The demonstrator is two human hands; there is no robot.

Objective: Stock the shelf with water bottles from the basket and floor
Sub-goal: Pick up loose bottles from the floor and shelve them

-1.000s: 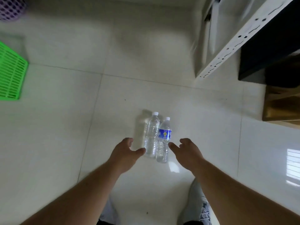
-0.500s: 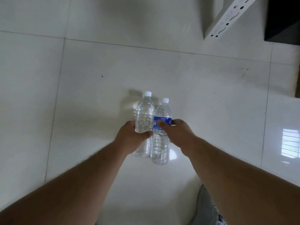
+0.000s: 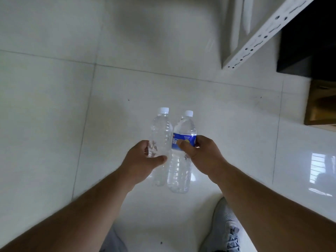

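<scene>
Two clear water bottles with white caps are side by side over the white tiled floor. My left hand (image 3: pixel 143 161) is wrapped around the middle of the unlabelled bottle (image 3: pixel 161 131). My right hand (image 3: pixel 203 155) grips the blue-labelled bottle (image 3: pixel 181 160) at its label. Both bottles are upright and touch each other. I cannot tell whether their bases rest on the floor. The white metal shelf (image 3: pixel 261 33) stands at the upper right. The basket is out of view.
A dark cabinet (image 3: pixel 305 50) and a wooden box (image 3: pixel 321 106) sit at the right edge beside the shelf. My grey shoe (image 3: pixel 227 228) is at the bottom right. White floor tiles (image 3: pixel 54 106) spread to the left and ahead.
A second ago both hands were open beside the bottles; they have since closed on one bottle each. The view has tilted up a little, showing more of the shelf.
</scene>
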